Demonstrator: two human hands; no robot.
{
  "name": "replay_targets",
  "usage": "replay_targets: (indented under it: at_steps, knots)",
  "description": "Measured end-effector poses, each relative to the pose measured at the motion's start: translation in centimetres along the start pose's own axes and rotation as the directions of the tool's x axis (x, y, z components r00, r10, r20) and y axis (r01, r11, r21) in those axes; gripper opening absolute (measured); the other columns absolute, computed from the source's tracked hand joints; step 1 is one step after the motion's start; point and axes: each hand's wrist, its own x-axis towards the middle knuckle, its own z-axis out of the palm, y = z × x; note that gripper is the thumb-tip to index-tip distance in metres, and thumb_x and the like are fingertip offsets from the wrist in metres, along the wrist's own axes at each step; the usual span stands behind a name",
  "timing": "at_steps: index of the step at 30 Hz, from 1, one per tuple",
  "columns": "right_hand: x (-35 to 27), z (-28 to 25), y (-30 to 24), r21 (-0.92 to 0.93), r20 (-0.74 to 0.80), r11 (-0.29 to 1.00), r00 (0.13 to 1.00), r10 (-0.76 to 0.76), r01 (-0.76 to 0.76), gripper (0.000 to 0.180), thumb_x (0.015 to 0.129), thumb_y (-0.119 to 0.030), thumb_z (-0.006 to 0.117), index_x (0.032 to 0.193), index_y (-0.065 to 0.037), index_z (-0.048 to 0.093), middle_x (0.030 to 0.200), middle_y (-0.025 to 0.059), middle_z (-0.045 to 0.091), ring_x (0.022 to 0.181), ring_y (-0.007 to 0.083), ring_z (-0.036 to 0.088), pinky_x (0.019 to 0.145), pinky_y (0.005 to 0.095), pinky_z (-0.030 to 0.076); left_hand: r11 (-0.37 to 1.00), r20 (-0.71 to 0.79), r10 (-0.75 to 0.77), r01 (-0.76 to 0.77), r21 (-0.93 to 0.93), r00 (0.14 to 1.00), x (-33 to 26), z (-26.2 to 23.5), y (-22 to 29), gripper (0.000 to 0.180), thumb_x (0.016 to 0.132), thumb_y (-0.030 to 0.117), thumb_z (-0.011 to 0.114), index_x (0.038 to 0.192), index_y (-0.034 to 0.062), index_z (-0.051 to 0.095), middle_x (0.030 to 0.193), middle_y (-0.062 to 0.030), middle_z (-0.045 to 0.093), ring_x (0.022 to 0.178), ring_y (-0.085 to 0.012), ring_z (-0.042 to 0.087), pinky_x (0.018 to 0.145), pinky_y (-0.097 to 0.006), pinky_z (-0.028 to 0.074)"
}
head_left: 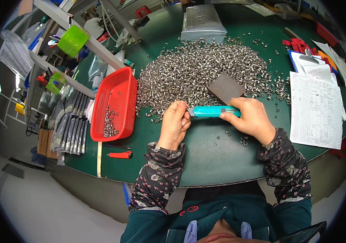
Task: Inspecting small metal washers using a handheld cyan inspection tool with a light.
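My right hand [254, 117] grips a teal utility knife [207, 111], thumb along its near side, with the blade end toward the left. My left hand [173, 124] is closed beside the blade end, thumb pressed to curled fingers; whatever lies between them is too small to make out. Just beyond both hands spreads a wide heap of small metal rings [181, 71]. A dark grey rectangular block [226, 88] rests on the heap's near right edge, behind my right hand. A few loose rings [244, 141] lie on the green table near my right wrist.
Left of the heap stands a red plastic basket [130, 101] with some rings inside. A red utility knife [120, 154] and a pen lie below it. Printed sheets [316, 113] and a clipboard [309, 58] sit at right. Bagged tubes [203, 20] are at the back.
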Motion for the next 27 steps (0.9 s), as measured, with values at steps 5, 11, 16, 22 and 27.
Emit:
replay_targets:
  at_steps: [5, 11, 16, 22, 27]
  knots:
    - [0.0, 0.0, -0.1, -0.029, -0.028, 0.999, 0.999, -0.032, 0.031, 0.035, 0.071, -0.038, 0.066, 0.071, -0.004, 0.059, 0.062, 0.0138, 0.057, 0.061, 0.0323, 0.058, 0.055, 0.0413, 0.044, 0.997, -0.050, -0.014, 0.018, 0.073, 0.999, -0.1, 0.3, 0.2, 0.021, 0.092, 0.026, 0.048, 0.082, 0.0078, 0.053, 0.057, 0.0007, 0.048, 0.040, -0.0029, 0.033, 0.034, -0.016, 0.022]
    - [-0.1, -0.2, 0.1, -0.102, -0.092, 0.991, 0.991, -0.093, 0.084, 0.031, 0.070, -0.034, 0.068, 0.070, -0.005, 0.057, 0.063, 0.0110, 0.056, 0.061, 0.0300, 0.057, 0.055, 0.0405, 0.044, 0.986, -0.072, -0.087, 0.096, 0.138, 0.994, -0.1, 0.7, 0.7, 0.020, 0.091, 0.025, 0.051, 0.078, 0.0094, 0.050, 0.054, 0.0013, 0.046, 0.038, -0.0025, 0.031, 0.032, -0.016, 0.021]
    - [-0.1, -0.2, 0.2, -0.141, -0.133, 0.975, 0.973, -0.191, 0.173, 0.029, 0.069, -0.032, 0.068, 0.071, -0.006, 0.055, 0.067, 0.0086, 0.053, 0.066, 0.0274, 0.056, 0.056, 0.0387, 0.043, 0.960, -0.025, -0.193, 0.194, 0.203, 0.981, -0.3, 0.1, 1.3, 0.022, 0.090, 0.024, 0.053, 0.074, 0.0102, 0.047, 0.054, 0.0019, 0.044, 0.037, -0.0023, 0.031, 0.032, -0.016, 0.020]
    - [0.0, -0.9, 0.4, -0.187, -0.185, 0.944, 0.934, -0.305, 0.271, 0.030, 0.065, -0.029, 0.070, 0.071, -0.006, 0.053, 0.067, 0.0080, 0.050, 0.065, 0.0259, 0.053, 0.054, 0.0375, 0.042, 0.915, -0.007, -0.267, 0.256, 0.312, 0.964, -0.4, 0.6, 1.9, 0.021, 0.091, 0.024, 0.049, 0.076, 0.0091, 0.047, 0.053, 0.0019, 0.040, 0.036, -0.0027, 0.026, 0.032, -0.016, 0.018]
    - [0.2, -1.2, 0.4, -0.276, -0.207, 0.888, 0.880, -0.428, 0.367, 0.029, 0.062, -0.027, 0.071, 0.071, -0.008, 0.052, 0.066, 0.0051, 0.046, 0.064, 0.0224, 0.049, 0.055, 0.0336, 0.040, 0.905, 0.007, -0.289, 0.271, 0.328, 0.957, -0.5, 0.5, 2.0, 0.021, 0.091, 0.023, 0.049, 0.077, 0.0086, 0.047, 0.052, 0.0022, 0.039, 0.037, -0.0026, 0.025, 0.033, -0.016, 0.019]
